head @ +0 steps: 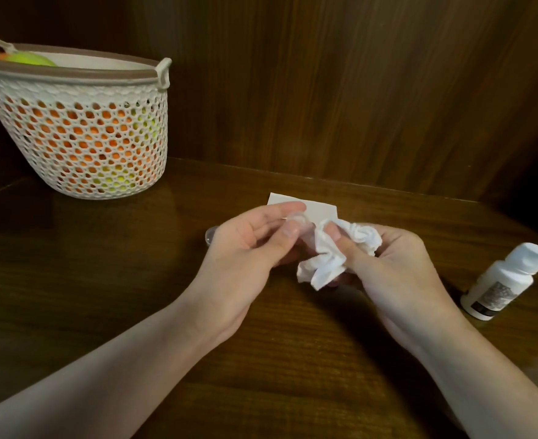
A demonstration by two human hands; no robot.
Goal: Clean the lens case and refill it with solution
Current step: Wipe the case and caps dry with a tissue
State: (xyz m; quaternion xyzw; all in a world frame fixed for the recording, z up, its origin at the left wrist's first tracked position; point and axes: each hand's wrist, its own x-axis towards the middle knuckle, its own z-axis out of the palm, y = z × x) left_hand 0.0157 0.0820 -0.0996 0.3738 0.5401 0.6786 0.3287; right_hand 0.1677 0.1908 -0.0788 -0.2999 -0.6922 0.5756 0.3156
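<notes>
- Head view: the left hand pinches a small clear lens case between thumb and fingertips, held above the wooden counter, in front of a flat white paper sheet.
- The right hand has its fingers curled round a crumpled white tissue, with the thumb pressing a fold of it against the case. So both grips are closed: the left pinching the case, the right bunched on the tissue.
- The step in hand looks like the cleaning: the tissue is being worked into or over the case, and nothing has been poured yet.
- The case is nearly transparent and half hidden by fingers. Its long axis seems to run roughly left to right between the two hands, with the right end meeting the tissue; which way its open wells face I cannot tell.
- A small clear round piece, possibly a cap of the case, lies on the counter just behind the left hand.
- The white solution bottle stands tilted at the right edge, capped, well apart from the hands.
- The next move probably calls for finishing the wipe, putting the tissue down, setting the case level with its wells up, then reaching right for the bottle and opening it.
- A white mesh basket of orange and green balls sits far left.
</notes>
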